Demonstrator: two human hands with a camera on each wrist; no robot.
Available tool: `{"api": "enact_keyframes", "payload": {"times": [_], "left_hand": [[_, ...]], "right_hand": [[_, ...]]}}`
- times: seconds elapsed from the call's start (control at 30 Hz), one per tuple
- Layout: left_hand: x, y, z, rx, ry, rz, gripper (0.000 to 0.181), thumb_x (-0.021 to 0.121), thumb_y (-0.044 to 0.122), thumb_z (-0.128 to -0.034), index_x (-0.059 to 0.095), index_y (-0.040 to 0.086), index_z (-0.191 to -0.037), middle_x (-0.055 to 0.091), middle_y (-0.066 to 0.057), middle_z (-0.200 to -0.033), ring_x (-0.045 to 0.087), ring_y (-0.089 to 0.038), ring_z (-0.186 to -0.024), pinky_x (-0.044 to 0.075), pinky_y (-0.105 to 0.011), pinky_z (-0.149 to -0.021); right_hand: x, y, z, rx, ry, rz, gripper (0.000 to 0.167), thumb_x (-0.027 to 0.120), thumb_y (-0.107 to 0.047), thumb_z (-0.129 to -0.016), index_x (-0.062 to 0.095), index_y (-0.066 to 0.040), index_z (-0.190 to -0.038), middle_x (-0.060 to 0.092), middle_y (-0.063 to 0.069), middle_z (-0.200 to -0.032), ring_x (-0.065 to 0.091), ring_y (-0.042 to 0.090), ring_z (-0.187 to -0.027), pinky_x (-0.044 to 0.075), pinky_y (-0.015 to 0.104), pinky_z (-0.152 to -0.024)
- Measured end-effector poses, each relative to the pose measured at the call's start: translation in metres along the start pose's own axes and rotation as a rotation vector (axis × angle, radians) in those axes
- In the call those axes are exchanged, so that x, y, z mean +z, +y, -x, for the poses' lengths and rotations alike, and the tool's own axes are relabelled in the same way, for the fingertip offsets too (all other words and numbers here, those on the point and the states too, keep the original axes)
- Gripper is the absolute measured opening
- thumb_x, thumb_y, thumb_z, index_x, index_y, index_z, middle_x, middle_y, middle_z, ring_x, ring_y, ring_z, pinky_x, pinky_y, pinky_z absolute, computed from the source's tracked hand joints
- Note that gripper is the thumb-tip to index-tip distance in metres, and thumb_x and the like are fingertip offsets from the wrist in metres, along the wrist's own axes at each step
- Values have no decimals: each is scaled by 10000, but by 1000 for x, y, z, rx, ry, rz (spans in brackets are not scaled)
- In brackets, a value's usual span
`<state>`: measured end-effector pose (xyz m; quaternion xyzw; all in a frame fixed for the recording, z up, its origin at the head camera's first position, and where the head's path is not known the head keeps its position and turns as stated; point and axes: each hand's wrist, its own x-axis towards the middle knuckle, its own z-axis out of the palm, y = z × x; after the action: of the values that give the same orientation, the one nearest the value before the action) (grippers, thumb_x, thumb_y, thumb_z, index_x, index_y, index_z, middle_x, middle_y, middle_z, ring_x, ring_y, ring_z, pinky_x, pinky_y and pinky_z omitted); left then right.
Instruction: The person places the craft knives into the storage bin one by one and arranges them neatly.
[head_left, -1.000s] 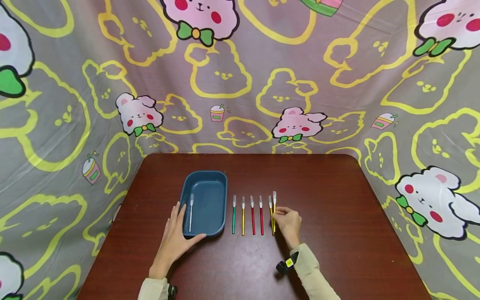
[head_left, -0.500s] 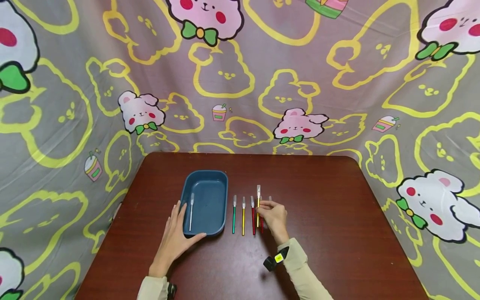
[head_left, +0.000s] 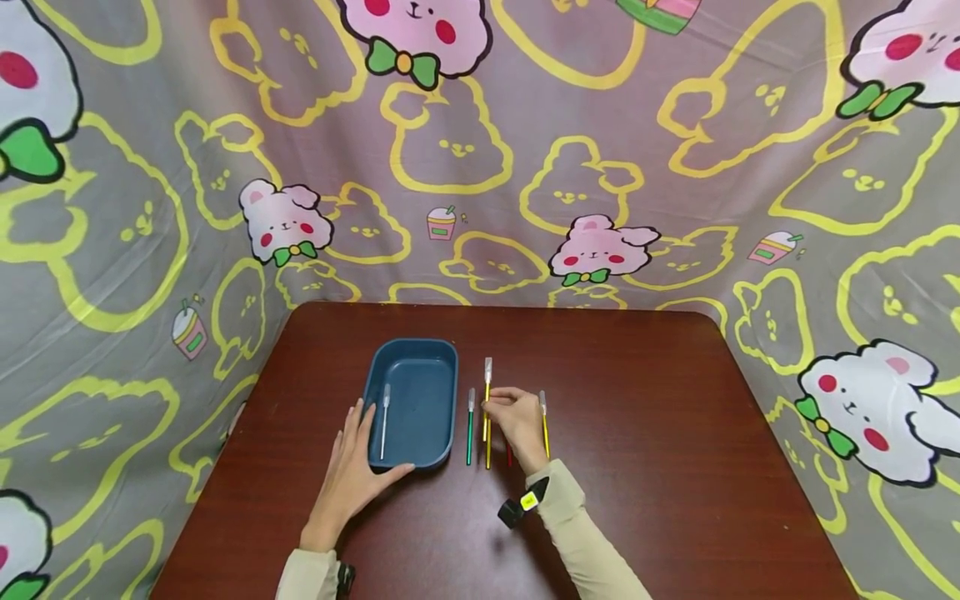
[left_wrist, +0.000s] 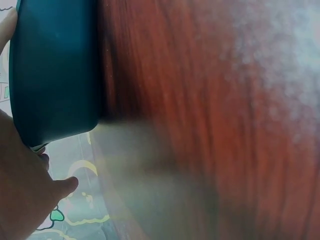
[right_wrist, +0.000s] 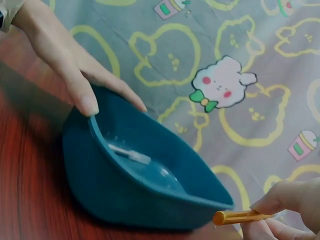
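The right hand [head_left: 521, 427] pinches a thin yellow tool with a clear cap [head_left: 488, 369], cap pointing away, above a yellow capped tool [head_left: 488, 457] in the row. In the right wrist view, the gold end [right_wrist: 239, 217] sticks out from the right-hand fingertips [right_wrist: 280, 212]. The left hand [head_left: 347, 487] rests on the left and near edges of the blue tray [head_left: 420, 404], fingers and thumb extended; its thumb touches the rim in the right wrist view. A silvery capped tool [head_left: 385, 429] lies inside the tray. In the left wrist view, the hand [left_wrist: 25, 192] is beside the tray [left_wrist: 55, 75].
A green capped tool [head_left: 470, 429] lies just right of the tray. Part of a red tool [head_left: 510, 457] shows beneath the right hand, and another yellow one [head_left: 545, 425] lies right of it. Patterned cloth [head_left: 465, 275] stands behind the brown table [head_left: 660, 500].
The right hand has picked up the yellow tool from the row's right end and carried it leftward over the red ones. The left hand stays at the tray.
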<state>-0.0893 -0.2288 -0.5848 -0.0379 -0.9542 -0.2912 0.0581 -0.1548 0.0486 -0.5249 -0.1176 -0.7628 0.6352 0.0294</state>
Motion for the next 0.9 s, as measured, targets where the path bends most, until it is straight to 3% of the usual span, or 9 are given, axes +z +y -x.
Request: {"api": "enact_keyframes", "payload": {"times": [0.5,0.63,0.77,0.8,0.9], "left_hand": [[2,0,-1,-9,-5,28,1271,860,662,-774,191,88,-1690,106,-208,-1750,131,-483,-1586,179,-726,-1213],[1,0,0,-14,-10,26,1260,865,637,-784,185,88,-1691,103,-208,-1750,124,-486,-1586,172,-734,-1210],[0,0,1,-8,-9,22,1258,860,640,-787,182,86,-1690,107,-216,-1747,128,-490,-1583,178,-734,-1209],[0,0,0,-5,-6,20,1261,858,647,-786,183,86,-1690,110,-218,-1746,132,-491,-1583,183,-733,-1209],[1,0,0,3,-4,23,1265,853,660,-784,183,86,-1691,108,-217,-1747,136,-493,-1581,185,-731,-1209]], "right_hand": [[50,-15,9,-22,-89,1,185,845,55,-785,788,64,-961,787,164,-836,757,188,-679,590,229,-623],[65,-20,12,-22,-95,50,179,861,32,-789,798,34,-956,791,127,-819,774,217,-673,594,238,-612],[79,-25,13,-23,-113,66,167,868,22,-805,796,26,-955,789,107,-812,775,208,-674,635,328,-673],[82,-26,14,-28,-115,71,160,869,21,-809,795,25,-951,788,107,-806,774,206,-674,634,335,-770],[90,-26,13,-37,-120,102,142,870,14,-814,793,10,-933,783,85,-781,764,183,-653,629,375,-814]]}}
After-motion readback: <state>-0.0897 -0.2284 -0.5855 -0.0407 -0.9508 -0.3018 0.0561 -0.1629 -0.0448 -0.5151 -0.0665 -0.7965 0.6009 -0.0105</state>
